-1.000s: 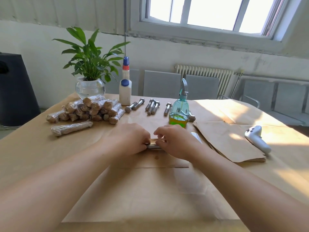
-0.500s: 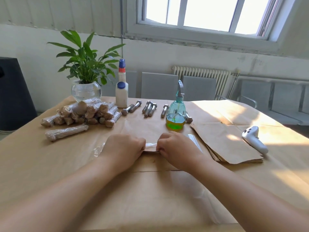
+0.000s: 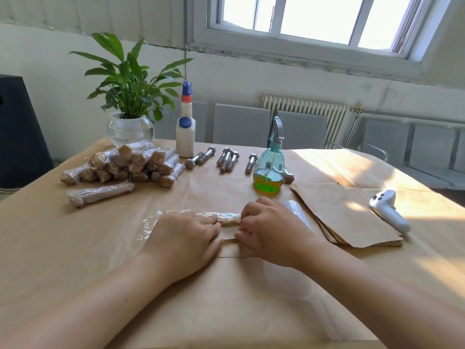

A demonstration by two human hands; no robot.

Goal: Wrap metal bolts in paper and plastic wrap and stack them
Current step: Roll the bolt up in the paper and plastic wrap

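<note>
Hands (image 3: 186, 238) perhaps hiding bundle (image 3: 227, 221); sprayer (image 3: 269, 170) beyond.

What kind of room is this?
Probably a plain office or workroom used for packing. A table covered in brown paper holds a pile of wrapped bolts, with grey chairs and a radiator under the window.

Both hands (image 3: 226, 233) on paper-wrapped bolt (image 3: 228, 220)

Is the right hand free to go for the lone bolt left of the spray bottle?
Probably not yet: the right hand and left hand both hold the roll. Once it lets go, the path to the bolt looks open, just left of the spray bottle.
</note>
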